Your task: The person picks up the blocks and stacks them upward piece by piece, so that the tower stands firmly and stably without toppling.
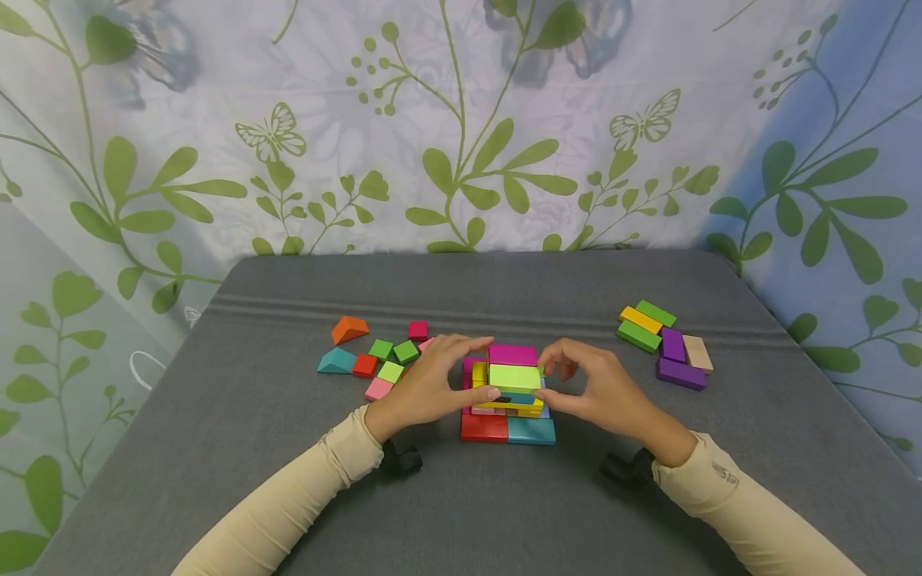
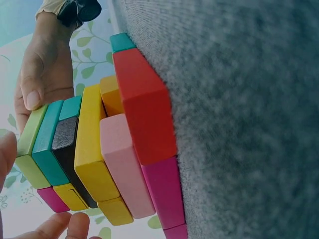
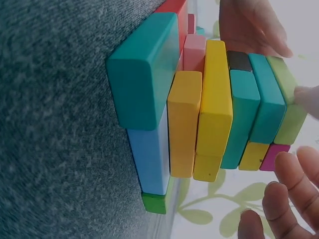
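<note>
A low stack of coloured blocks (image 1: 507, 400) stands on the grey cloth table (image 1: 504, 512), with a red block (image 1: 484, 428) and a teal block (image 1: 531, 431) along its front base. On top lies a lime green block (image 1: 515, 376), with a magenta block (image 1: 513, 354) behind it. My left hand (image 1: 484, 368) holds the lime block's left end, thumb at the front. My right hand (image 1: 549, 380) holds its right end. In the left wrist view the lime block (image 2: 27, 149) tops teal, yellow and pink layers. The right wrist view shows the lime block (image 3: 286, 99) beside my right fingers (image 3: 279, 199).
Loose blocks lie to the left: an orange wedge (image 1: 350, 329), a teal wedge (image 1: 337, 362), green cubes (image 1: 382, 349), a red cube (image 1: 364, 366), a pink piece (image 1: 378, 389). At the right sit yellow (image 1: 640, 319), green (image 1: 638, 336), purple (image 1: 680, 374) and tan (image 1: 697, 353) bars. A floral curtain hangs behind.
</note>
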### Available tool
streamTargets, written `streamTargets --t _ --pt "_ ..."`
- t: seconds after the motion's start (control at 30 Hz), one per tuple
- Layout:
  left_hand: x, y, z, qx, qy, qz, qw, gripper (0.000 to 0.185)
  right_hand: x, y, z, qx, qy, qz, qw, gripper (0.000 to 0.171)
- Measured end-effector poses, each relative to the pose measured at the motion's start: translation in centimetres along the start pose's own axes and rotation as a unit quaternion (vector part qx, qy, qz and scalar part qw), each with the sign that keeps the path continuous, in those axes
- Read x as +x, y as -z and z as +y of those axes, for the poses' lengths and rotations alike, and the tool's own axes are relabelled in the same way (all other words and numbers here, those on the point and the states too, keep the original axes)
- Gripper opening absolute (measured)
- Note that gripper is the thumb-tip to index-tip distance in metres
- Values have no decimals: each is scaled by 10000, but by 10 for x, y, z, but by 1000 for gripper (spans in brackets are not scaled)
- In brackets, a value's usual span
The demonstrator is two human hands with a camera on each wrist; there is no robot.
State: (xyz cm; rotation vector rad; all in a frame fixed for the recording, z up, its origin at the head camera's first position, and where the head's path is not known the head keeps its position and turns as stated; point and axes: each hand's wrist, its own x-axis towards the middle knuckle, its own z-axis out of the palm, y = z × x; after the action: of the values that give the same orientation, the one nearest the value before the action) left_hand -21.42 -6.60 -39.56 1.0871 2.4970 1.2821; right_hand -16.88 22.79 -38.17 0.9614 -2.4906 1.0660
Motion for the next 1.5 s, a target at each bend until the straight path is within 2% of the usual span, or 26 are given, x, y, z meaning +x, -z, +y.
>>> streamTargets --t 0.23,0.43,0.6,0.73,0.87,0.97,1.1,1.3,1.4,1.5 --pt "-1 1 2 9 21 15 10000 71 2 0 8 542 -347 -225 9977 60" --pt "-1 1 4 17 95 5 10000 72 3 -1 12 716 -529 -299 9956 54" --pt "0 1 4 26 103 1 9999 71 3 4 14 790 -537 -362 9948 56" --pt "0 1 4 4 131 -13 9999 72 3 19 19 510 -602 -282 9965 54" --pt "-1 1 5 -17 155 -27 9999 72 2 43 29 -326 -824 -124 9960 40" --pt "-1 1 5 1 150 -21 9999 71 -3 64 44 -926 -1126 -119 9892 30" --pt "-2 2 4 35 148 -16 9999 70 -14 88 72 -1382 -1743 -197 9747 25" --pt "-2 2 6 21 151 -21 9999 70 -31 110 107 -1631 -2813 -621 9436 36" --pt "-2 1 6 14 152 -23 9999 70 -36 115 114 -1689 -3109 -837 9315 43" --pt "-2 1 6 18 169 -36 9998 70 -38 117 119 -1761 -3205 -946 9259 45"
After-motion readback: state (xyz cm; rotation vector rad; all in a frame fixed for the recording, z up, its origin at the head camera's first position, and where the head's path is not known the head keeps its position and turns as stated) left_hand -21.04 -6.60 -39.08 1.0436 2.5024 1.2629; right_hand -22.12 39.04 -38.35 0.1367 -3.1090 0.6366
